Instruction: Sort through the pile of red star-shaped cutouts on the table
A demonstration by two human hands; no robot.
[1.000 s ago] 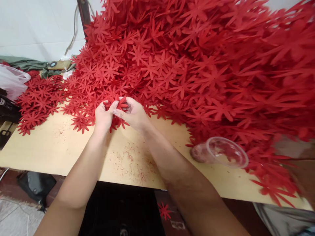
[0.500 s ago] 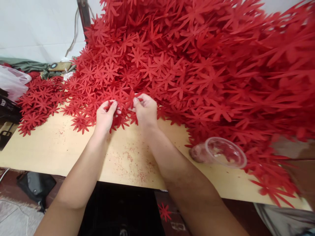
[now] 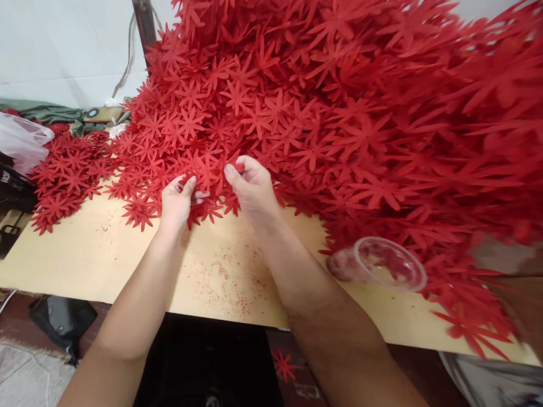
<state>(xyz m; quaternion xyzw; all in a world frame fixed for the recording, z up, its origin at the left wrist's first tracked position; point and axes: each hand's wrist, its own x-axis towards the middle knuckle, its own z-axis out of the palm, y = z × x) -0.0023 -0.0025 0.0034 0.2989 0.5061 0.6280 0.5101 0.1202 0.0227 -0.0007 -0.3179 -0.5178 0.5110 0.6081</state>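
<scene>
A huge heap of red star-shaped flower cutouts [image 3: 339, 113] covers the back and right of a pale wooden table [image 3: 106, 254]. My left hand [image 3: 177, 199] pinches a small bunch of red cutouts [image 3: 199, 210] at the heap's front edge. My right hand [image 3: 252, 189] grips a red cutout [image 3: 212, 169] between thumb and fingers, just right of the left hand. Both hands rest at the foot of the heap.
A clear plastic cup [image 3: 382, 263] lies on its side at the right. A smaller pile of red cutouts [image 3: 68, 175] sits at the left, beside a plastic bag [image 3: 21, 141]. Red crumbs dot the tabletop. One cutout [image 3: 283, 364] lies on the floor below.
My hands have parted. The right hand moved right and up into the heap and took hold of a cutout there; the left hand stayed in place with its bunch.
</scene>
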